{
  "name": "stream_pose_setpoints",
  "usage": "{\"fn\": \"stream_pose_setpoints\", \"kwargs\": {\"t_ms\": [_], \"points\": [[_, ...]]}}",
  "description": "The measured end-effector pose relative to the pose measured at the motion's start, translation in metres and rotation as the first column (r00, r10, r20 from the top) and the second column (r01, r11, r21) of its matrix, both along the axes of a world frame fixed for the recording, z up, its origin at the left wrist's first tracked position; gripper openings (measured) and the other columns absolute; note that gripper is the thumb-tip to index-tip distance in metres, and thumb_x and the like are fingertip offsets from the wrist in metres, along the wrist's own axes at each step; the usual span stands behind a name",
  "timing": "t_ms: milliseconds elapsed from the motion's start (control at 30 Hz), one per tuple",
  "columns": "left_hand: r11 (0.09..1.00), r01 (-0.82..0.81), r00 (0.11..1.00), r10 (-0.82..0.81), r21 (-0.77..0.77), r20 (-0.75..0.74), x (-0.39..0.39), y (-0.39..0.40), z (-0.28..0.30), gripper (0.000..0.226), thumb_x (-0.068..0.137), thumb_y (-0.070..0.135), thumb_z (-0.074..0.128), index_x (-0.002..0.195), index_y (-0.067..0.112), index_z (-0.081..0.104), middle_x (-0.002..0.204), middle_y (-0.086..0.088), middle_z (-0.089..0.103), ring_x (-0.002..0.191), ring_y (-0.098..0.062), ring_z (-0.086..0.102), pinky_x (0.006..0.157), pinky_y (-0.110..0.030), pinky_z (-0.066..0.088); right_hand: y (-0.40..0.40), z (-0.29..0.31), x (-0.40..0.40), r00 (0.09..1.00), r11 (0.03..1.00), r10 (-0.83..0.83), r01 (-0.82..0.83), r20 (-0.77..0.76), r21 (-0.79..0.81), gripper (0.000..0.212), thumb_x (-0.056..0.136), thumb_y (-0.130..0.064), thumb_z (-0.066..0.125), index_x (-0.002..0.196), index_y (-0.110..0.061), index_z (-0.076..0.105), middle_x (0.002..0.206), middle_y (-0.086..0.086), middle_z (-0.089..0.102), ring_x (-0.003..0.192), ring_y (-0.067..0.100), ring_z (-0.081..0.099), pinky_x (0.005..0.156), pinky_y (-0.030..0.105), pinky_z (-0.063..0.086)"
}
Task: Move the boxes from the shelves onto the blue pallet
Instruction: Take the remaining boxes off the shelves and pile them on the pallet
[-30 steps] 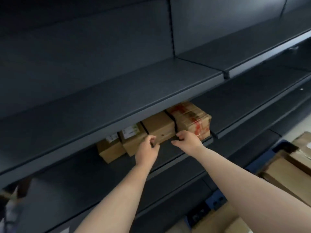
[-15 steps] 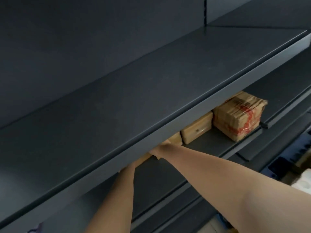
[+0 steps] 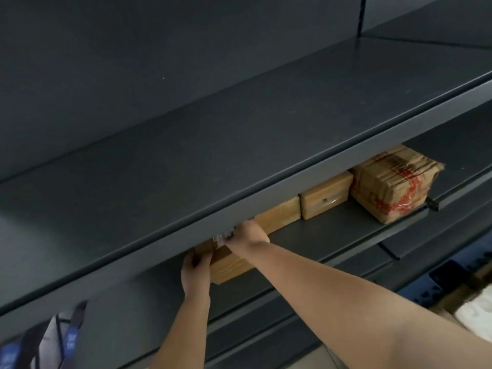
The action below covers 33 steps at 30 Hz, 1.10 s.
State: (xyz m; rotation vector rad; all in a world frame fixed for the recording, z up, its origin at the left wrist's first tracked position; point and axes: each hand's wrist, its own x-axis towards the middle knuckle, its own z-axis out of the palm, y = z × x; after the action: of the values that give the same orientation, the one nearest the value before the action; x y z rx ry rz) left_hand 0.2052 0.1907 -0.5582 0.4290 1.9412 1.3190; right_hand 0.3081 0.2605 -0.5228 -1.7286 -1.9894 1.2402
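Note:
A small brown cardboard box (image 3: 231, 265) with a white label sits on the dark lower shelf (image 3: 327, 230), half hidden under the shelf above. My left hand (image 3: 195, 272) grips its left end, and my right hand (image 3: 249, 233) holds its top right edge. To its right stand two more plain boxes, one (image 3: 279, 215) close by and another (image 3: 326, 194) beyond it. Furthest right is a crumpled box wrapped in red-printed tape (image 3: 394, 182). A corner of the blue pallet (image 3: 452, 278) shows at the lower right.
The wide dark upper shelf (image 3: 213, 145) juts out over the boxes and hides their tops. More dark shelves run below. A white wrapped item (image 3: 476, 312) lies at the right edge. Blue lanyard straps (image 3: 69, 339) hang at the lower left.
Both hands have come out from under the upper shelf, drawing the labelled box toward the shelf's front edge. The view has shifted slightly left.

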Motion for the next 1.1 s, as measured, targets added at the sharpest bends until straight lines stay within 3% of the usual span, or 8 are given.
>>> {"fn": "stream_pose_setpoints", "kwargs": {"t_ms": [133,200,333,533,667,833,933,1100], "points": [[0.995,0.015,0.999,-0.011,0.102,-0.035,0.031,-0.055,0.018,0.053,0.068,0.039,0.073,0.114,0.021,0.054,0.11,-0.006,0.062,0.101,-0.028,0.061,0.091,-0.052,0.05,-0.052,0.017,0.037,1.0,0.998,0.025,-0.026,0.002,0.062,0.054,0.089,-0.037,0.057,0.138,-0.023,0.041,0.138,0.01,0.043,0.128,0.029,0.038,0.098,0.039,0.044],[0.988,0.047,0.993,-0.031,0.147,-0.11,0.057,-0.077,0.028,0.058,0.067,0.042,0.075,0.115,0.019,0.054,0.111,-0.005,0.062,0.102,-0.026,0.061,0.091,-0.05,0.05,-0.08,0.025,0.061,0.997,0.997,0.002,0.004,-0.079,0.075,0.061,0.088,-0.033,0.057,0.144,-0.025,0.033,0.133,0.009,0.045,0.124,0.029,0.043,0.098,0.037,0.045],[0.962,0.133,0.969,-0.075,0.239,-0.236,0.12,-0.117,0.042,0.044,0.086,0.02,0.066,0.126,0.011,0.047,0.114,-0.001,0.053,0.103,-0.019,0.053,0.087,-0.031,0.043,-0.136,0.035,0.127,0.968,0.987,-0.113,0.134,-0.224,0.083,0.065,0.085,-0.026,0.059,0.145,-0.024,0.034,0.127,0.006,0.048,0.116,0.024,0.052,0.098,0.034,0.045],[0.886,0.428,0.871,-0.353,0.177,-0.342,0.238,-0.141,0.04,0.051,0.084,0.029,0.067,0.129,0.019,0.045,0.115,0.004,0.049,0.103,-0.013,0.048,0.085,-0.029,0.038,-0.197,0.022,0.26,0.838,0.896,-0.408,0.443,-0.364,0.017,0.065,0.079,-0.027,0.067,0.138,-0.027,0.04,0.126,-0.002,0.05,0.109,0.017,0.057,0.092,0.036,0.05],[0.765,0.635,0.748,-0.576,0.104,-0.33,0.324,-0.144,0.023,0.052,0.084,0.03,0.067,0.13,0.019,0.044,0.115,0.002,0.05,0.1,-0.015,0.05,0.08,-0.029,0.039,-0.233,0.004,0.35,0.718,0.779,-0.591,0.626,-0.368,-0.033,0.063,0.079,-0.028,0.069,0.136,-0.028,0.041,0.124,-0.004,0.05,0.102,0.01,0.055,0.082,0.025,0.048],[0.565,0.825,0.551,-0.798,0.014,-0.246,0.41,-0.146,-0.008,0.05,0.082,0.027,0.071,0.126,0.018,0.049,0.112,0.0,0.059,0.093,-0.013,0.055,0.067,-0.021,0.041,-0.268,-0.025,0.438,0.567,0.63,-0.756,0.765,-0.326,-0.13,0.056,0.083,-0.02,0.068,0.132,-0.024,0.043,0.11,-0.012,0.051,0.094,0.006,0.053,0.078,0.023,0.05],[0.449,0.891,0.433,-0.885,-0.066,-0.171,0.449,-0.138,-0.035,0.053,0.081,0.026,0.072,0.128,0.019,0.048,0.115,0.0,0.059,0.098,-0.014,0.057,0.07,-0.021,0.044,-0.276,-0.051,0.474,0.462,0.527,-0.839,0.82,-0.288,-0.223,0.059,0.085,-0.017,0.068,0.136,-0.023,0.039,0.116,-0.008,0.053,0.099,0.006,0.051,0.082,0.024,0.052],[0.246,0.953,0.235,-0.969,-0.176,-0.076,0.512,-0.103,-0.093,0.054,0.083,0.024,0.069,0.131,0.023,0.044,0.12,0.003,0.056,0.104,-0.013,0.055,0.076,-0.023,0.046,-0.258,-0.113,0.522,0.314,0.367,-0.924,0.886,-0.216,-0.283,0.057,0.086,-0.014,0.065,0.136,-0.021,0.039,0.124,-0.002,0.052,0.094,0.005,0.048,0.067,0.013,0.042]]}}
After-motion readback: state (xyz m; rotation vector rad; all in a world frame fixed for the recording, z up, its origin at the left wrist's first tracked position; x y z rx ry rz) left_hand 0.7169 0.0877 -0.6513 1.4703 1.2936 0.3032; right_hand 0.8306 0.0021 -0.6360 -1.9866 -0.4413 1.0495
